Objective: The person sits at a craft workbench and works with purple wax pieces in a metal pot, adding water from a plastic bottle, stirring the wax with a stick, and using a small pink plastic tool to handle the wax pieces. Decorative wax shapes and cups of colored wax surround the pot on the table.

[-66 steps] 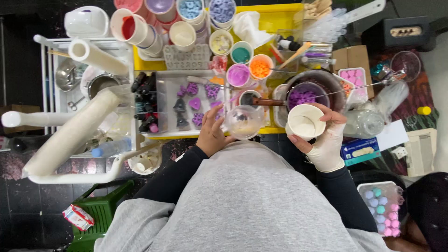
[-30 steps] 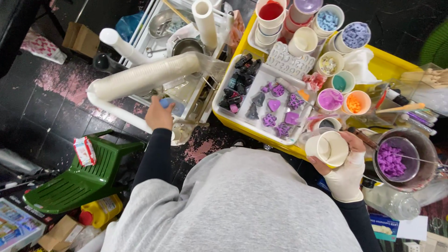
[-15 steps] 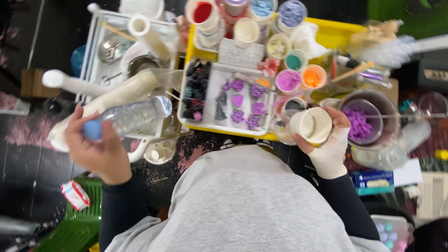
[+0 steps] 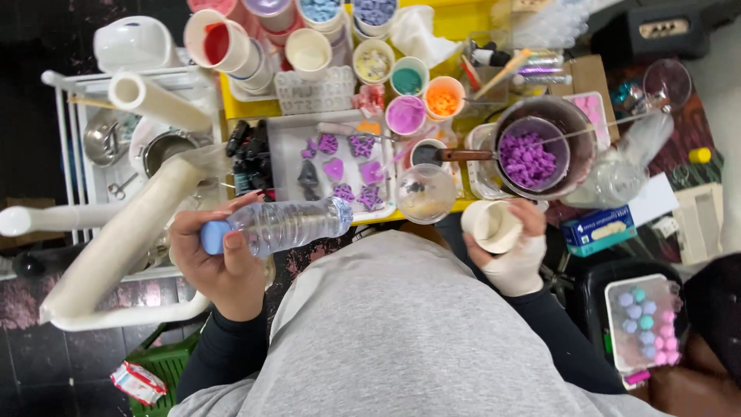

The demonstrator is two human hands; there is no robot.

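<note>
My left hand point(image 4: 220, 262) grips a clear plastic water bottle point(image 4: 289, 224) by its blue-capped end, holding it sideways so it points right toward the table. A white glove covers my right hand point(image 4: 513, 259), which holds a white paper cup point(image 4: 490, 226) tilted, with a pale residue inside. Just beyond the bottle lies a white tray point(image 4: 289, 150) with purple heart and flower shapes. A clear plastic cup point(image 4: 424, 193) stands between the bottle's end and the paper cup.
A dark pot with purple pieces point(image 4: 532, 158) sits right of the tray. Cups of coloured material point(image 4: 405, 116) crowd the yellow table point(image 4: 463, 23). Large paper rolls point(image 4: 123, 239) lie on a white rack at left. A green crate point(image 4: 162, 363) is on the floor.
My left hand reached down to the left, took up the water bottle and brought it in front of me. My right hand kept the paper cup in place.
</note>
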